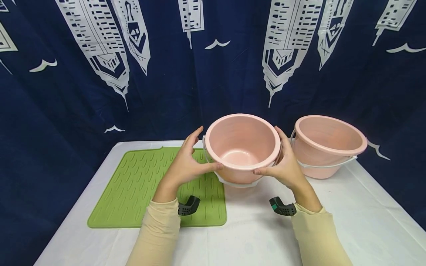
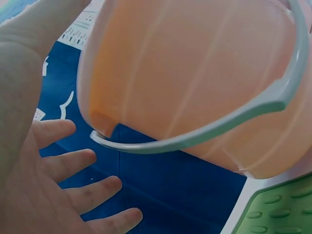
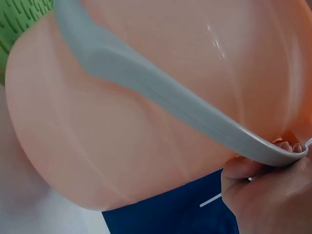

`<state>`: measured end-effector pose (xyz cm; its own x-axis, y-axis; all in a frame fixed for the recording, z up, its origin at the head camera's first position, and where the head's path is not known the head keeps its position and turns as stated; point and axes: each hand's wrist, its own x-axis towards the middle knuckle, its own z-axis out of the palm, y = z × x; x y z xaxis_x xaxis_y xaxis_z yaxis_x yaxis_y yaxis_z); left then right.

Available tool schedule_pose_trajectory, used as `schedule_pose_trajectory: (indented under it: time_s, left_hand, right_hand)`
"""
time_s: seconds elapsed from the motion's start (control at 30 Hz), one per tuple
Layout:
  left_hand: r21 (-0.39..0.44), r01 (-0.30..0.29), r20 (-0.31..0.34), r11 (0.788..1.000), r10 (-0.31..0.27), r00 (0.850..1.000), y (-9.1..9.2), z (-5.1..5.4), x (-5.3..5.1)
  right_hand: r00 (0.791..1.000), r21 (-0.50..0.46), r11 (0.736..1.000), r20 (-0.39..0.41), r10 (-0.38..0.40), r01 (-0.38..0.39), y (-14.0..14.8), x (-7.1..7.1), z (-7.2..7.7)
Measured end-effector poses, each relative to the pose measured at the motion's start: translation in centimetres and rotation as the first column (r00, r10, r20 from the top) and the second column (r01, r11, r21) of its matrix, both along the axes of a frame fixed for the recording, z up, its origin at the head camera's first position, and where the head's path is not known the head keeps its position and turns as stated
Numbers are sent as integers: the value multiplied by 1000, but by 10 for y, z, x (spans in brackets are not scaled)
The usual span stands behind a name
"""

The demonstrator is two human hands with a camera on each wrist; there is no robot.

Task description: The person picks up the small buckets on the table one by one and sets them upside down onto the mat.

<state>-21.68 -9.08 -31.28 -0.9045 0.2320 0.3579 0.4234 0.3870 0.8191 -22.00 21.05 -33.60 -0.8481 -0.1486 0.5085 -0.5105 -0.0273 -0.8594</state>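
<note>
A pink bucket [image 1: 237, 173] stands between the two hands at the mat's right edge, its mouth tilted toward the head camera. The right hand [image 1: 286, 166] grips its right side, thumb on the front of the rim; in the right wrist view, curled fingers [image 3: 239, 168] are beside the handle joint. At the left, the left hand [image 1: 186, 162] has its thumb against the front rim. Its other fingers [image 2: 92, 195] are spread, apart from the bucket wall [image 2: 185, 63]. The grey handle [image 2: 195, 139] hangs down. Whether the base touches the table cannot be told.
A second pink bucket [image 1: 319, 157] with a pale handle stands at the right rear of the white table [image 1: 253, 236]. A green textured mat [image 1: 123, 192] lies on the left half. A dark blue patterned curtain [image 1: 199, 81] hangs behind the table.
</note>
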Motion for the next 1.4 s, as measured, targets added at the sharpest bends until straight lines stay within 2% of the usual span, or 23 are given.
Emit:
schedule_pose_trajectory:
  time_s: [0.17,0.3,0.43,0.57,0.67,0.73,0.9,0.97,1.07,1.23,1.4]
  left_hand:
    - [23,26,-3,999,-26,1000,-2,-2,-1]
    - [39,80,-39,996,-78,996,-3,-3,-2]
    - [78,147,-42,986,-144,989,-4,-4,-4]
    - [125,190,-18,974,-190,982,-4,-6,-5]
    - [161,221,-24,962,-220,975,-3,-8,-7]
    - [197,253,-43,947,-250,967,-2,-9,-8]
    - [302,335,-93,893,-322,942,3,-11,-10]
    - [327,345,-104,880,-329,939,4,-11,-9]
    - [328,333,-117,884,-311,943,4,-10,-8]
    - [275,274,-113,922,-252,961,4,-5,-2]
    - [224,241,-117,944,-220,969,5,1,4]
  right_hand:
    - [1000,35,999,-15,24,-24,1,3,1]
    - [997,36,998,-41,58,-56,1,4,0]
    - [993,14,995,-71,96,-95,1,3,0]
    - [988,-10,991,-82,130,-132,1,2,0]
    - [984,-37,986,-88,156,-160,0,2,-1]
    - [980,-55,982,-91,174,-180,0,1,-2]
    - [974,-56,975,-86,210,-215,-1,0,-3]
    - [973,-37,974,-79,219,-222,-1,-1,-4]
    - [974,9,976,-69,218,-217,1,-1,-4]
    - [980,103,978,-74,187,-179,5,-3,-5]
    - [976,115,971,-44,215,-209,6,-2,-6]
